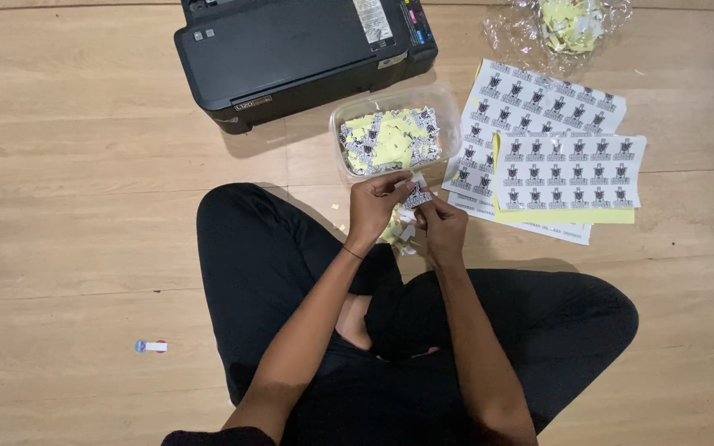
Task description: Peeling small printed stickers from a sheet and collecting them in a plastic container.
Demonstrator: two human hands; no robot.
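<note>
- While the person sits cross-legged on the wooden floor [68,206], the left hand [371,211] and right hand [442,229] each pinch one small printed sticker [416,196], grips clamped on it.
- At 12 o'clock of the hands: a clear tub [448,116] of cut pieces.
- At 2 o'clock: printed sticker sheets [568,169].
- At 11 o'clock: a black printer [291,49].

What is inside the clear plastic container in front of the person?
The clear plastic container holds a heap of small cut stickers, black-and-white printed pieces mixed with pale yellow backing pieces. Whatever lies lower in the heap, and the container's bottom, is covered.
</note>
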